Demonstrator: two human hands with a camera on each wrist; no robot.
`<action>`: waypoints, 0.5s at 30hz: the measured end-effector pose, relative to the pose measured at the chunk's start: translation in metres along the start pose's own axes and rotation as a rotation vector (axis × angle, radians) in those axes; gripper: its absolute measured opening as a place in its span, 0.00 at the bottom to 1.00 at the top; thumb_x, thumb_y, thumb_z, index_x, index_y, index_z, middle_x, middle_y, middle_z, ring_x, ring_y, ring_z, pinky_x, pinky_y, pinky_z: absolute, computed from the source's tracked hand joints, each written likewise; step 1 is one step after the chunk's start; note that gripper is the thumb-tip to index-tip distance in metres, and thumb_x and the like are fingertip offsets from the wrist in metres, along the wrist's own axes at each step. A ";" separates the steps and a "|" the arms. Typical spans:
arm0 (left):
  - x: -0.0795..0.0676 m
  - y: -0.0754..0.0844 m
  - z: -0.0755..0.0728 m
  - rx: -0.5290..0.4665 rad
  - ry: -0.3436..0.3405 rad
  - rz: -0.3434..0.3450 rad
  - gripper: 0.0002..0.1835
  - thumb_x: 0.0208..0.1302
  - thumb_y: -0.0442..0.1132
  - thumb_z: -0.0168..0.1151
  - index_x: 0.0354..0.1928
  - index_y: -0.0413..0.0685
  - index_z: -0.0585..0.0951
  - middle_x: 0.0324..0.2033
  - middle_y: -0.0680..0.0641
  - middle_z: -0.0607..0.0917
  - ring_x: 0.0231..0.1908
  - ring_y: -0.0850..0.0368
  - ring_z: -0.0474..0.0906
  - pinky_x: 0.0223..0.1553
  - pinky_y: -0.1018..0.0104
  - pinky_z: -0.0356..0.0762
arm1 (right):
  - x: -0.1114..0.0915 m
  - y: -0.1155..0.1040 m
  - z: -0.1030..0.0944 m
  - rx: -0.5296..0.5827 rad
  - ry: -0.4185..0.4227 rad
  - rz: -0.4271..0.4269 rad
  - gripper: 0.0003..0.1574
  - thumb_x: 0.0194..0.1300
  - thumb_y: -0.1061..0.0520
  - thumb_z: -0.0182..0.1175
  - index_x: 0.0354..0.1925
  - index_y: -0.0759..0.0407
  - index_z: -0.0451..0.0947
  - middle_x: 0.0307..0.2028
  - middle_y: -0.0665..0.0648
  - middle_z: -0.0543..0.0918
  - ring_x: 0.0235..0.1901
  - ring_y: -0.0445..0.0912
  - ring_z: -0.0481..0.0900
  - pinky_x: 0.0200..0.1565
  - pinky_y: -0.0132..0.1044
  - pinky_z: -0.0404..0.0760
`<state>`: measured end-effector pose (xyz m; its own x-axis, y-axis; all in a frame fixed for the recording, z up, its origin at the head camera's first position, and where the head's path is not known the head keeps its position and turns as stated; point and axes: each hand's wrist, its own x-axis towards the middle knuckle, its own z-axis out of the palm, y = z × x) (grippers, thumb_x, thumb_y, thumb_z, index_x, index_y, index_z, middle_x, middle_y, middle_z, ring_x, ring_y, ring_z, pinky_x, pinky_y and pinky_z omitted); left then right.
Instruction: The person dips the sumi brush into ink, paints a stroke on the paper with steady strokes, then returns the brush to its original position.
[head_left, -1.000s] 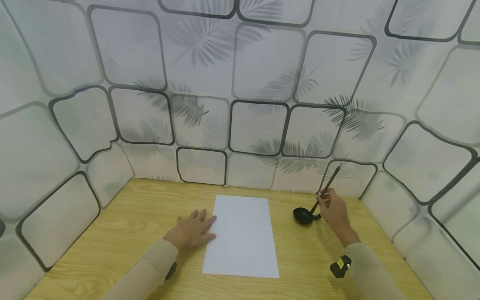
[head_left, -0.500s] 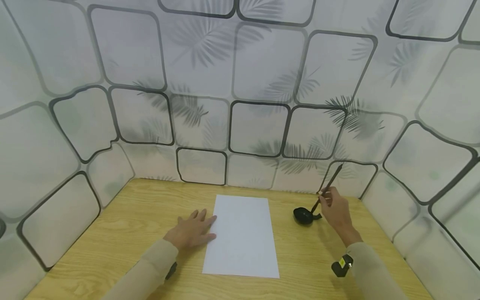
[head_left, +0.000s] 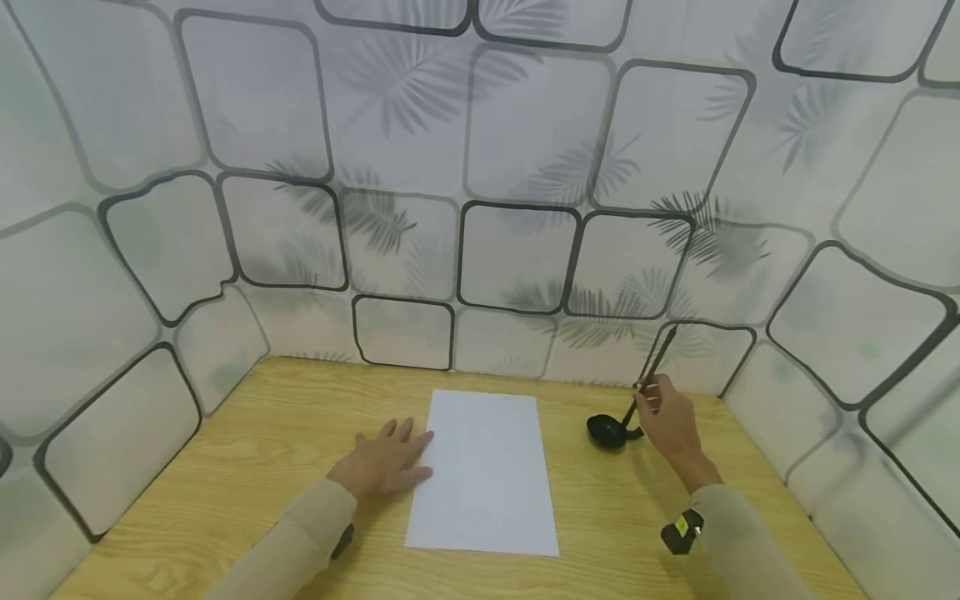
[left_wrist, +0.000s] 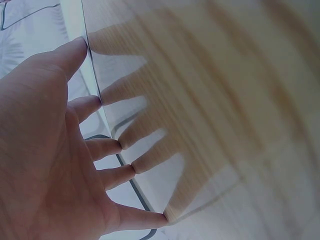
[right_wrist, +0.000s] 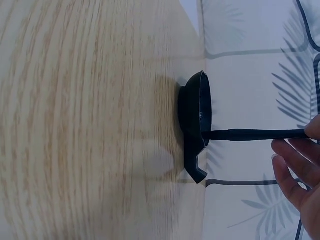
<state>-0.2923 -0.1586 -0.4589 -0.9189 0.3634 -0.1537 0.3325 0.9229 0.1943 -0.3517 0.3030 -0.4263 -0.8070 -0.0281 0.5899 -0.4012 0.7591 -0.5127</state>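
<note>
My right hand (head_left: 670, 421) pinches a slim dark writing brush (head_left: 657, 358) between thumb and fingertips. The brush leans, its top end towards the back right. Its lower end is inside a small black ink dish (head_left: 606, 432) with a short curved handle, on the table's right side. In the right wrist view the brush (right_wrist: 255, 134) meets the dish (right_wrist: 192, 110) at its rim, and the bristles are mostly hidden. A blank white sheet of paper (head_left: 483, 475) lies flat in the middle. My left hand (head_left: 382, 462) rests with spread fingers, thumb and forefinger tips at the paper's left edge.
The light wood-grain table (head_left: 277, 467) ends at a patterned back wall (head_left: 517, 250), with side walls (head_left: 112, 400) close on both sides. A small black device (head_left: 681, 532) is strapped at the right wrist.
The brush's top end has swung slightly, first right, then back left, and my right hand has shifted a little with it. My left hand, the paper and the dish stay still.
</note>
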 end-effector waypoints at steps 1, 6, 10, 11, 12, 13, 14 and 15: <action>0.000 0.000 0.000 0.001 -0.001 0.001 0.38 0.76 0.66 0.47 0.80 0.57 0.62 0.80 0.34 0.58 0.78 0.27 0.55 0.63 0.12 0.53 | -0.001 0.000 0.000 -0.004 0.000 -0.002 0.11 0.70 0.68 0.61 0.49 0.72 0.75 0.40 0.73 0.88 0.37 0.65 0.89 0.37 0.54 0.89; -0.001 -0.001 0.001 0.002 -0.005 0.006 0.38 0.76 0.67 0.46 0.80 0.57 0.61 0.80 0.34 0.57 0.78 0.28 0.54 0.64 0.12 0.52 | -0.005 0.001 0.001 -0.018 0.002 -0.008 0.11 0.70 0.68 0.60 0.50 0.73 0.75 0.40 0.73 0.88 0.37 0.65 0.89 0.37 0.55 0.89; -0.002 -0.003 0.002 -0.008 -0.001 0.011 0.38 0.76 0.67 0.46 0.80 0.58 0.61 0.80 0.34 0.57 0.78 0.28 0.53 0.64 0.12 0.51 | -0.007 0.001 0.001 -0.017 0.008 -0.012 0.12 0.70 0.68 0.60 0.50 0.72 0.75 0.39 0.73 0.88 0.36 0.65 0.89 0.36 0.55 0.89; -0.003 -0.003 0.003 -0.010 0.000 0.010 0.38 0.76 0.67 0.47 0.80 0.58 0.61 0.80 0.34 0.57 0.78 0.28 0.53 0.64 0.12 0.51 | -0.008 0.000 0.000 -0.017 0.010 -0.013 0.12 0.70 0.68 0.60 0.50 0.72 0.75 0.38 0.73 0.88 0.35 0.65 0.89 0.36 0.55 0.89; -0.003 -0.003 0.003 -0.012 -0.001 0.009 0.38 0.76 0.67 0.46 0.80 0.58 0.61 0.80 0.35 0.57 0.78 0.28 0.53 0.65 0.12 0.51 | -0.009 0.000 0.000 -0.019 0.012 -0.015 0.12 0.70 0.69 0.60 0.50 0.72 0.75 0.38 0.73 0.88 0.35 0.65 0.89 0.36 0.55 0.89; -0.003 -0.003 0.003 -0.012 0.001 0.011 0.38 0.76 0.67 0.47 0.80 0.58 0.61 0.80 0.34 0.57 0.78 0.28 0.53 0.64 0.12 0.51 | -0.009 0.000 0.000 -0.020 0.013 -0.015 0.12 0.70 0.69 0.60 0.50 0.72 0.76 0.38 0.72 0.88 0.34 0.65 0.89 0.35 0.55 0.89; -0.004 -0.003 0.003 -0.013 0.001 0.011 0.38 0.76 0.67 0.47 0.80 0.58 0.61 0.80 0.34 0.57 0.78 0.27 0.53 0.64 0.11 0.51 | -0.009 -0.001 -0.001 -0.022 0.014 -0.016 0.12 0.70 0.69 0.60 0.51 0.72 0.76 0.37 0.72 0.89 0.34 0.65 0.89 0.35 0.55 0.89; -0.004 -0.003 0.003 -0.014 0.003 0.011 0.38 0.76 0.67 0.47 0.80 0.58 0.61 0.80 0.34 0.57 0.78 0.27 0.53 0.64 0.11 0.51 | -0.009 -0.001 -0.001 -0.024 0.015 -0.015 0.12 0.70 0.68 0.60 0.51 0.71 0.76 0.37 0.72 0.89 0.34 0.65 0.89 0.35 0.55 0.89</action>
<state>-0.2891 -0.1629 -0.4622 -0.9156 0.3735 -0.1487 0.3398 0.9168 0.2099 -0.3440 0.3031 -0.4302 -0.7944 -0.0297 0.6067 -0.4022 0.7742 -0.4887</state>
